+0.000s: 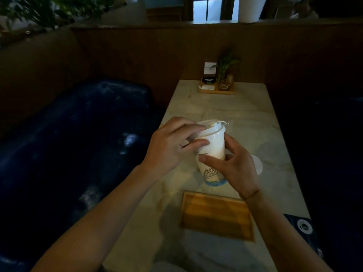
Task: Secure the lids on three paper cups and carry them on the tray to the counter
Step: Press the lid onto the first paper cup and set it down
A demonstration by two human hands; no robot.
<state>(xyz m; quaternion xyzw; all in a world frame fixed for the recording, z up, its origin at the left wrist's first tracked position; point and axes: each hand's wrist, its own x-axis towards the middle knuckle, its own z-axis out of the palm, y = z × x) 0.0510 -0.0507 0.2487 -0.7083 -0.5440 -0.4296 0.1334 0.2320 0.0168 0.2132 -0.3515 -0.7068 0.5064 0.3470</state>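
Holding a paper cup up over the marble table, that's the person right now, both hands on it. It's a white cup with a line drawing and a blue band near the bottom, tilted a bit, and I can't tell if its base touches the tabletop. The white plastic lid sits on top but looks crooked, one edge riding higher than the other. The left hand is curled around the rim, thumb against the cup wall just under the lid and fingers over the lid's edge. The right hand grips the cup's body lower down, thumb across the front, fingers wrapped behind.

Just beside the right hand, mostly hidden by it, there's another white lid or cup, can't say which. Nearer the person lies a wooden tray, flat on the table. At the far end sits a small wooden caddy with a little plant and a card. A dark blue bench seat runs along the left.
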